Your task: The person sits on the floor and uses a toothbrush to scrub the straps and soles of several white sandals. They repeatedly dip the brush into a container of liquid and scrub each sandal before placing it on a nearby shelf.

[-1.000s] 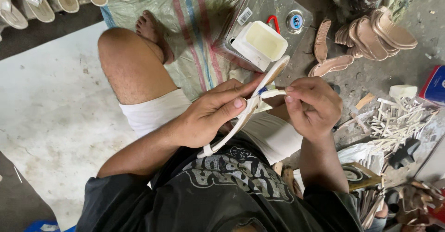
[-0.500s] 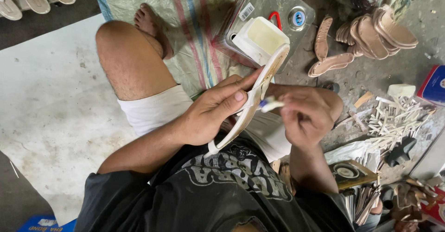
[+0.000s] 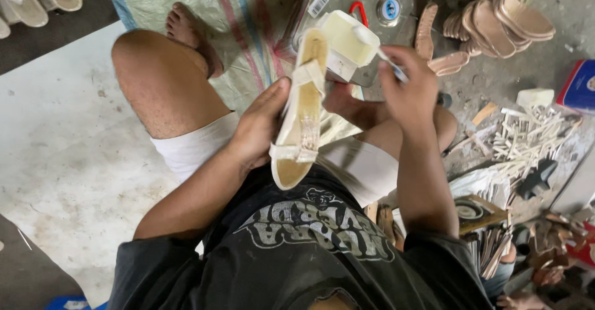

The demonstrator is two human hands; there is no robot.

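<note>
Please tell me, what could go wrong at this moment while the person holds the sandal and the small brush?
1. The right hand carries a small brush across the open cream container; whatever it carries might drip onto the shorts.
2. The left hand grips the sandal only by its edge, so it may slip or tilt.
3. The container stands near the knee and could be knocked over.
</note>
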